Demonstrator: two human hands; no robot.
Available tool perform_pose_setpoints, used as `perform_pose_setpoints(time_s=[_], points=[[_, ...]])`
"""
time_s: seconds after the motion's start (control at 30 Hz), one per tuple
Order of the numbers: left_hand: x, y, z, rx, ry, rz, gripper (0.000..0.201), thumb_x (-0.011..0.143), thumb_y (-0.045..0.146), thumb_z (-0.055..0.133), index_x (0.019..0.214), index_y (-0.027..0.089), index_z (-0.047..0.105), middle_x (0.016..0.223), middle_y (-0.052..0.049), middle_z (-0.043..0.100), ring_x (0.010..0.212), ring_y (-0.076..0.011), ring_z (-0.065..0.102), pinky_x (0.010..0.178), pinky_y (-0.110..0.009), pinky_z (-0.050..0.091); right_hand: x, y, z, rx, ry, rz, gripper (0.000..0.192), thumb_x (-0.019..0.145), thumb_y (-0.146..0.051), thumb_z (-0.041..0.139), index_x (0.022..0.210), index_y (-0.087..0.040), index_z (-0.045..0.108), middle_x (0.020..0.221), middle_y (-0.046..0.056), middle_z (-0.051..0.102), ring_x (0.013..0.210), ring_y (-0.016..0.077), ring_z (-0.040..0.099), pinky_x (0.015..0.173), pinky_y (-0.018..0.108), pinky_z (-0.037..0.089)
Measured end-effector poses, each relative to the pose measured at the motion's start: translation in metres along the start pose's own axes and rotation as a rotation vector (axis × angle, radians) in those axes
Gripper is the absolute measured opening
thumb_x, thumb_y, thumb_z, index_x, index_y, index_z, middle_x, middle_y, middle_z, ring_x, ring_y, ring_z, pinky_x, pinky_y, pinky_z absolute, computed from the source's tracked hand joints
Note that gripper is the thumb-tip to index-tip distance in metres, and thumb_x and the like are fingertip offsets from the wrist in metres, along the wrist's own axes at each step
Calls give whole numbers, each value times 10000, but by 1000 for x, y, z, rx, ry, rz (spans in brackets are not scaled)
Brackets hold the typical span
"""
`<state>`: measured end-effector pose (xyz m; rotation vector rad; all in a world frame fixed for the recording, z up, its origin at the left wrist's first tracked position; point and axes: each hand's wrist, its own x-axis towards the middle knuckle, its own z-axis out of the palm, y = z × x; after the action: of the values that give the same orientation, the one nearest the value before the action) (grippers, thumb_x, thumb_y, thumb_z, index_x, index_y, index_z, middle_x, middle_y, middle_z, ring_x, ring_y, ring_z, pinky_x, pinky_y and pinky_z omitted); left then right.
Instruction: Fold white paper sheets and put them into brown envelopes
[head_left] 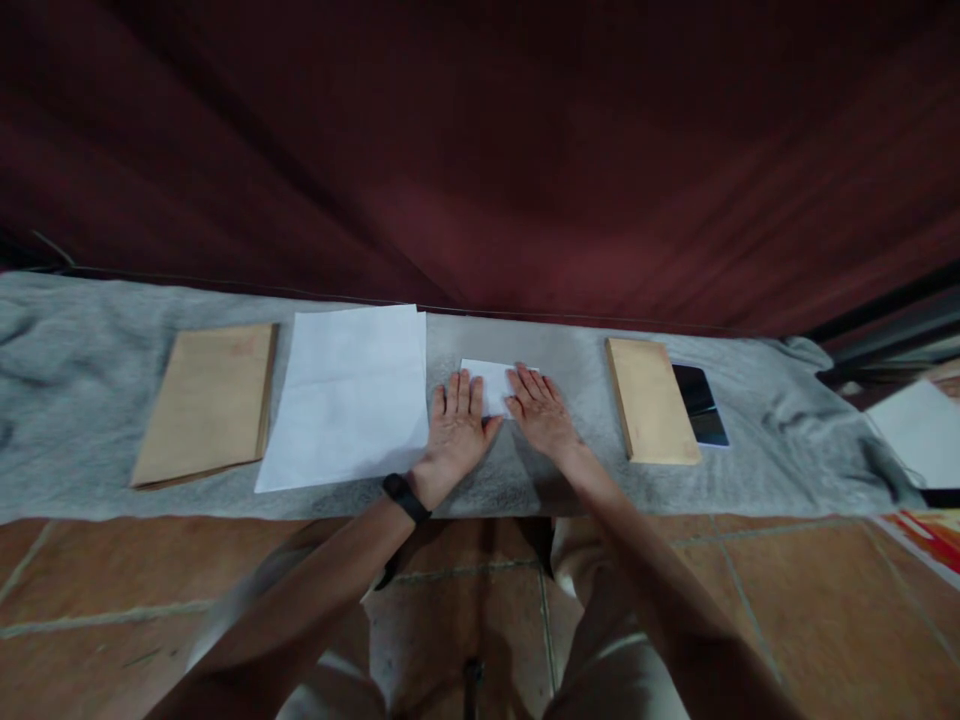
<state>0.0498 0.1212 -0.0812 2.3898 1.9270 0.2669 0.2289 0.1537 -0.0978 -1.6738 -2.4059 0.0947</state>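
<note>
- The left hand lies flat, fingers spread, pressing on the left part of a small folded paper.
- The right hand lies flat too, on that paper's right edge; neither hand grips anything.
- The folded paper sits mid-table on a grey cloth.
- A stack of white sheets lies just left of the hands, with a brown envelope beyond it.
- Another brown envelope and a dark phone lie to the right.

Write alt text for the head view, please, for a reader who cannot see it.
Both hands, left hand and right hand, press flat on a small folded white paper on a grey cloth. A white sheet and brown envelopes lie left; another brown stack and a phone lie right.
</note>
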Motion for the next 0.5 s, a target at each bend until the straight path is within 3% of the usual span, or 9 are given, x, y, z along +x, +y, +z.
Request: perform_pose_setpoints(time_s=[0.33, 0.5], points=[[-1, 3, -4, -5, -36, 1, 709, 1014, 472, 429, 1585, 66, 319, 1668, -239, 244, 1561, -379, 205, 1250, -581, 170, -4, 20, -3, -19, -18, 93, 584, 1084, -398, 288, 1599, -128, 340, 1675, 121, 293, 1538, 298, 292, 1249, 515, 228], [-2, 3, -4, 6, -33, 0, 711, 1015, 470, 432, 1585, 61, 318, 1665, -250, 240, 1556, -389, 217, 1245, -582, 184, -6, 28, -8, -42, 46, 158, 574, 1077, -371, 300, 1568, -88, 393, 1649, 169, 337, 1525, 333, 315, 1238, 570, 233]])
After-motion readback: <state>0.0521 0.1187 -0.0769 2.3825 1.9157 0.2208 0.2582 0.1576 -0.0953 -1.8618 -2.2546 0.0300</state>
